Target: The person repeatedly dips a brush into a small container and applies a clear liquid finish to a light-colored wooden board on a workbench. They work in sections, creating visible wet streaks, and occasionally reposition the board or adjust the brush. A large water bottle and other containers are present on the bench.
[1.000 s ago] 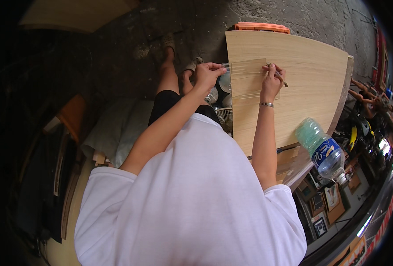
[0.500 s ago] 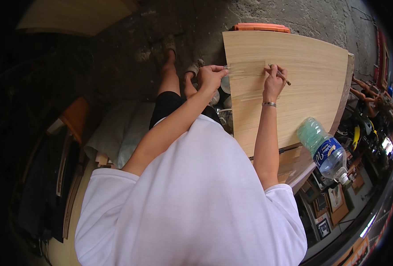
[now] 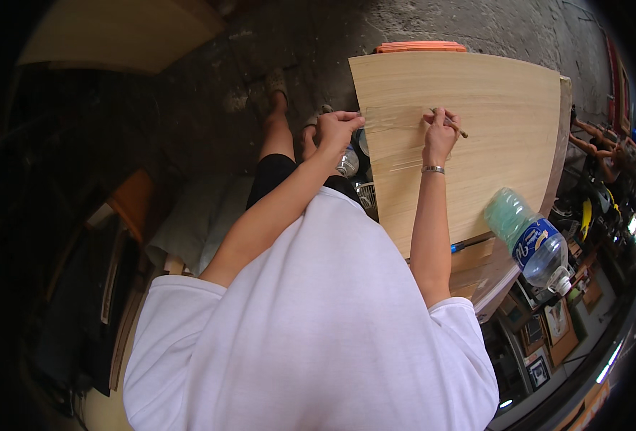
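Note:
A light wooden board (image 3: 490,136) lies in front of me with faint shiny streaks across its upper left part. My left hand (image 3: 336,129) is closed on the board's left edge. My right hand (image 3: 440,135) rests on the board and pinches a thin pencil-like tool (image 3: 456,128), whose tip points to the right. The streaks run between the two hands. My bare legs and one foot (image 3: 278,90) show beyond the left hand, on the concrete floor.
A plastic water bottle with a blue label (image 3: 530,241) lies on the near right corner of the work surface. A small clear bottle (image 3: 347,161) sits under my left hand. An orange object (image 3: 420,47) lies behind the board. Another wooden panel (image 3: 117,32) lies far left, and picture frames (image 3: 548,345) stand lower right.
Almost nothing differs. Both hands stay at the same spots on the board, and the view has shifted only slightly.

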Motion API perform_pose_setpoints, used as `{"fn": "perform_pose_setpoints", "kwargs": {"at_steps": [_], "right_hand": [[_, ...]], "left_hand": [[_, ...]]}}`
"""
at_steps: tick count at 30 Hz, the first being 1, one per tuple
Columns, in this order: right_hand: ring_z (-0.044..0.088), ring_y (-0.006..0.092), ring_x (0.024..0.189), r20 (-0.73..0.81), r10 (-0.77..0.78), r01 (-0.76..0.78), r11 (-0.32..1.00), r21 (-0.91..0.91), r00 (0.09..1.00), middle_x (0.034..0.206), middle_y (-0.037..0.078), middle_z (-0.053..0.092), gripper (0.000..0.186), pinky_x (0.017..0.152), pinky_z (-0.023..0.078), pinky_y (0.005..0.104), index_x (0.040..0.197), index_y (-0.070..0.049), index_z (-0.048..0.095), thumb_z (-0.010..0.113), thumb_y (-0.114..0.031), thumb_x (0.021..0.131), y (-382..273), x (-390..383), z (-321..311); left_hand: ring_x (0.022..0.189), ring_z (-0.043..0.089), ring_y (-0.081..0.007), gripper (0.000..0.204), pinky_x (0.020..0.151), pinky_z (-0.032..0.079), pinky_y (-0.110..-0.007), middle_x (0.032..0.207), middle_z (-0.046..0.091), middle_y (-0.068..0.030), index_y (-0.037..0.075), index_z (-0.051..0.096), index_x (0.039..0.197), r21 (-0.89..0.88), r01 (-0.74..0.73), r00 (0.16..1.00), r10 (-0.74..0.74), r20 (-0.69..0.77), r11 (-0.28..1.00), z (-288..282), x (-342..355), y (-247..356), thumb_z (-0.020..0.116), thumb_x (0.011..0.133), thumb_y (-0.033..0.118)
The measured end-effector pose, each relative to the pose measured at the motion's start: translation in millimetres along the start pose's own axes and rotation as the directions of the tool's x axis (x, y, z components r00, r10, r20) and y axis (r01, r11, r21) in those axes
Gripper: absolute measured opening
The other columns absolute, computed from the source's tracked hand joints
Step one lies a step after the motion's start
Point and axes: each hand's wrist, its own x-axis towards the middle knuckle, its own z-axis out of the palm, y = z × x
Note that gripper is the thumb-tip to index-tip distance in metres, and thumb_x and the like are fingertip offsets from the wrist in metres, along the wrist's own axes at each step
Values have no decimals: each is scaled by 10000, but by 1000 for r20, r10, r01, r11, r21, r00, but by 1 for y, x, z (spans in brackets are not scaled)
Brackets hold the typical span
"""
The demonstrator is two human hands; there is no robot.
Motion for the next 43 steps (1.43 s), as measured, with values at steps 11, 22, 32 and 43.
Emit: {"fn": "perform_pose_setpoints", "kwargs": {"at_steps": [11, 22, 32, 43], "right_hand": [[646, 138, 725, 61, -46, 41, 996, 85, 997, 809, 74, 646, 152, 687, 535, 264, 971, -10, 511, 582, -144, 965, -1, 7, 7], [658, 144, 765, 244, -179, 180, 984, 19, 953, 840, 94, 667, 187, 705, 542, 274, 1002, 10, 535, 570, -171, 974, -16, 18, 25], [669, 147, 783, 386, -283, 295, 955, 28, 878, 902, 116, 685, 195, 717, 518, 262, 978, 23, 556, 572, -172, 974, -20, 34, 51], [682, 192, 764, 392, -291, 358, 927, -109, 873, 901, 99, 705, 221, 725, 531, 286, 1016, -9, 584, 606, -219, 951, -19, 43, 66]], "left_hand": [[678, 606, -81, 235, 602, 440, -235, 821, 715, -19, 44, 746, 936, -33, 43, 998, -42, 44, 999, -3, -4, 0, 821, 749, 165], [714, 621, -84, 233, 635, 446, -236, 826, 710, -7, 60, 733, 941, -76, 122, 992, -121, 24, 990, -2, -5, -3, 820, 761, 180], [793, 625, -152, 271, 737, 495, -252, 901, 694, -77, -50, 676, 1008, -229, 223, 972, -234, -21, 948, 7, -11, -3, 787, 778, 41], [760, 629, -89, 223, 657, 424, -254, 891, 721, 15, 135, 715, 975, -306, 193, 978, -209, -22, 933, 8, -13, -13, 808, 788, 212]]}}
